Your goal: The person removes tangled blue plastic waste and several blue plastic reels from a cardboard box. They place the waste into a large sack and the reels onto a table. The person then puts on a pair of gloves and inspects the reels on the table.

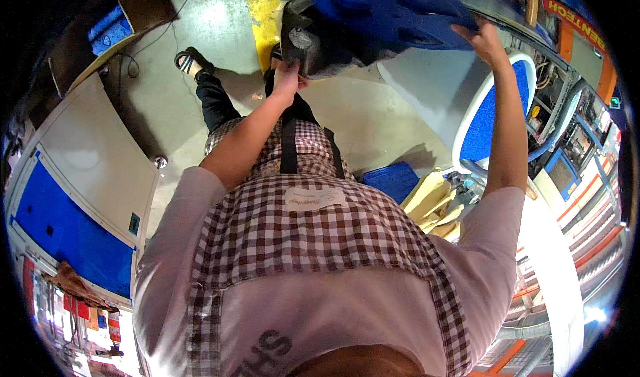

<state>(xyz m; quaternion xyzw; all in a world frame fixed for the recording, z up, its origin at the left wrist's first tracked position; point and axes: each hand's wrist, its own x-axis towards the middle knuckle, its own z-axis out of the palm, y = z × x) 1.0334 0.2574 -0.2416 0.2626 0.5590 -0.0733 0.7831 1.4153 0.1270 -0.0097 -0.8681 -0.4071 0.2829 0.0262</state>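
Note:
In front of me hangs a large blue fabric piece (393, 14) with a dark grey, fuzzy-looking underside that shows along its lower left edge. My left hand (288, 85) is closed on the grey lower left corner, fingertips pinched together. At the far right end my right hand (485, 42) grips the blue edge, its thumb pointing left over the cloth and its other fingers partly hidden. Between the two hands the fabric is spread wide, with creases and dents in its surface. Its upper part runs out of view at the top.
To the left stands a white cabinet (87, 157) with a blue panel. A white-rimmed oval board (460, 144) with a blue face is at the right. Beside my right hip are a blue plastic box (390, 180) and yellowish cloths (433, 207). A yellow stripe (262, 7) and a cable cross the floor.

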